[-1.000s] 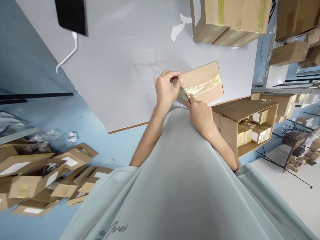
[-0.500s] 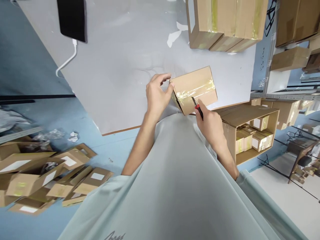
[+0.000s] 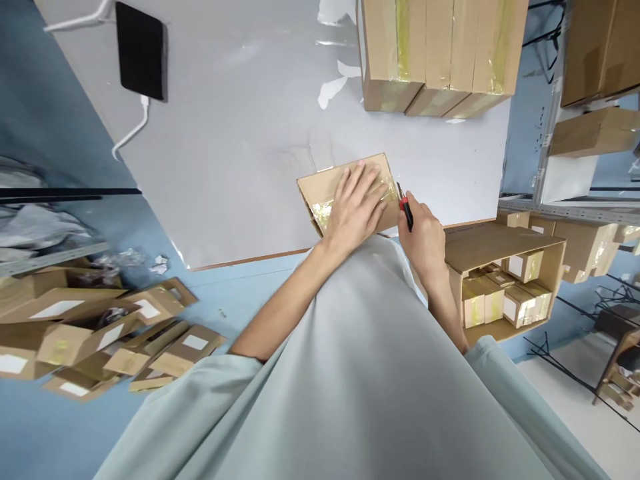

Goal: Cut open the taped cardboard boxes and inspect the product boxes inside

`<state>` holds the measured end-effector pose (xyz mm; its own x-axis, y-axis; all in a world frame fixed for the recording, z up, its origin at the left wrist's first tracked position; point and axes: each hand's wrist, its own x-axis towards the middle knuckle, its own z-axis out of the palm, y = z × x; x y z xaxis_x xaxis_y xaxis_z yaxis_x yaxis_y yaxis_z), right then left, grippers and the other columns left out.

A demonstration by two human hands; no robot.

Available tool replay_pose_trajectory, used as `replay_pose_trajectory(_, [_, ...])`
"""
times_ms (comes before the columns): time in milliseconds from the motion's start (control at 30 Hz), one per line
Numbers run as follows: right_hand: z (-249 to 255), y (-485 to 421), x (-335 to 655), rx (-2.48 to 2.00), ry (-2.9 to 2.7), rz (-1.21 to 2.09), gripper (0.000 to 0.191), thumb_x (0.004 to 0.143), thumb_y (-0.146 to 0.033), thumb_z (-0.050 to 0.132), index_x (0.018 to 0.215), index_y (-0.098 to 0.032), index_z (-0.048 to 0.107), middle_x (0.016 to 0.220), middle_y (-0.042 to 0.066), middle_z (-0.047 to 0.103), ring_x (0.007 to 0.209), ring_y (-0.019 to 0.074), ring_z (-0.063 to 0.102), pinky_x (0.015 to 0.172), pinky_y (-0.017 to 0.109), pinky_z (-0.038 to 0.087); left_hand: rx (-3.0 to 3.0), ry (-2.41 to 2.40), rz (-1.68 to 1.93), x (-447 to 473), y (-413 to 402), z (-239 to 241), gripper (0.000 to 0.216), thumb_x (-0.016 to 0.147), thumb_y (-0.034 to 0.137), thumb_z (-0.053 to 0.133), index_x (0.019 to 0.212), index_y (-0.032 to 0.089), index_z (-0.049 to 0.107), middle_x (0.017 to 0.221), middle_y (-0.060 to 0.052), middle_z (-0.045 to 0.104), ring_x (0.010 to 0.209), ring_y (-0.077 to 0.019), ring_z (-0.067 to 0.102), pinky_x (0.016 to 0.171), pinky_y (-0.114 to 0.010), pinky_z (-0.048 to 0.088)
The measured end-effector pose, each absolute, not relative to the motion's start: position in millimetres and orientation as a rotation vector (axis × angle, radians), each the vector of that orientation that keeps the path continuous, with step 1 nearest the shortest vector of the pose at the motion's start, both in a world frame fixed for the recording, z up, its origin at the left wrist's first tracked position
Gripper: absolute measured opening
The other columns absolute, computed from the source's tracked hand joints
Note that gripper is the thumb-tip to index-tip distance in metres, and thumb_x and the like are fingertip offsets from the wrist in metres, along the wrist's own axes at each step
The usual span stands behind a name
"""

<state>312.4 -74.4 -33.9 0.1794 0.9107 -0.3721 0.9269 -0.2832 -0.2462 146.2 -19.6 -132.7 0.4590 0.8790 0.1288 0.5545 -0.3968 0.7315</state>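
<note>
A small cardboard box (image 3: 320,189) with shiny tape along its top lies at the table's near edge. My left hand (image 3: 354,205) rests flat on top of it, fingers spread across the tape. In my right hand (image 3: 424,233) is a box cutter (image 3: 406,210) with a red and black body. Its blade points away from me, just off the right end of the box; whether it touches the box I cannot tell. The left end of the box shows a dark gap along its edge.
Several taped boxes (image 3: 440,53) stand together at the table's back right. A black phone (image 3: 143,50) with a white cable lies back left. Right of the table, a large open carton (image 3: 505,233) holds small boxes. Opened cardboard boxes (image 3: 100,333) are heaped on the floor at left.
My left hand has gone from the box's left corner to flat on its top. The box has shifted left. The cutter has moved from over the tape to beyond the right end.
</note>
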Motion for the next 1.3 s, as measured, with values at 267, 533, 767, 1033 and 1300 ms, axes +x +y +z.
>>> replay_pose_trajectory(267, [-49.0, -46.0, 323.0, 2.218, 1.959, -0.816, 0.062, 0.116, -0.024, 0.040, 0.178, -0.021, 0.046, 0.149, 0.020, 0.071, 0.121, 0.0357, 0.077, 0.102, 0.048, 0.064, 2.122, 1.243, 0.659, 143.5, -19.8, -147.7, 0.042, 0.115, 0.048, 0.057, 0.152, 0.032, 0.070, 0.173, -0.009, 0.061, 0.174, -0.0355, 0.040, 0.146, -0.066, 0.022])
replay_pose_trajectory(533, [-42.5, -32.0, 318.5, 2.121, 1.898, -0.823, 0.061, 0.119, -0.027, 0.037, 0.180, -0.019, 0.041, 0.148, 0.022, 0.071, 0.123, 0.0367, 0.077, 0.104, 0.050, 0.063, 2.101, 1.269, 0.660, 144.5, -18.3, -149.3, 0.041, 0.114, 0.046, 0.058, 0.149, 0.031, 0.072, 0.172, -0.008, 0.062, 0.174, -0.0360, 0.039, 0.146, -0.066, 0.021])
replay_pose_trajectory(767, [-26.5, -13.5, 301.9, 2.073, 1.819, -0.780, 0.059, 0.119, -0.023, 0.040, 0.178, -0.012, 0.040, 0.140, 0.027, 0.076, 0.123, 0.0377, 0.080, 0.104, 0.049, 0.062, 2.098, 1.267, 0.670, 145.9, -18.5, -150.3, 0.040, 0.116, 0.047, 0.056, 0.149, 0.029, 0.072, 0.173, -0.010, 0.061, 0.174, -0.0361, 0.039, 0.146, -0.066, 0.022])
replay_pose_trajectory(1033, [-13.8, -31.2, 303.2, 1.992, 1.628, -0.765, 0.051, 0.119, -0.019, 0.033, 0.166, -0.010, 0.051, 0.130, 0.026, 0.082, 0.120, 0.0334, 0.082, 0.099, 0.040, 0.062, 2.118, 1.260, 0.648, 148.9, -21.7, -152.7, 0.042, 0.117, 0.047, 0.051, 0.150, 0.030, 0.071, 0.172, -0.010, 0.062, 0.174, -0.0344, 0.040, 0.146, -0.067, 0.023])
replay_pose_trajectory(1300, [-10.3, -41.9, 300.2, 2.001, 1.637, -0.748, 0.052, 0.116, -0.008, 0.038, 0.166, -0.007, 0.051, 0.126, 0.027, 0.083, 0.118, 0.0303, 0.083, 0.097, 0.035, 0.062, 2.127, 1.279, 0.654, 146.6, -19.7, -153.7, 0.045, 0.119, 0.050, 0.047, 0.149, 0.028, 0.071, 0.170, -0.010, 0.064, 0.173, -0.0324, 0.041, 0.146, -0.063, 0.023])
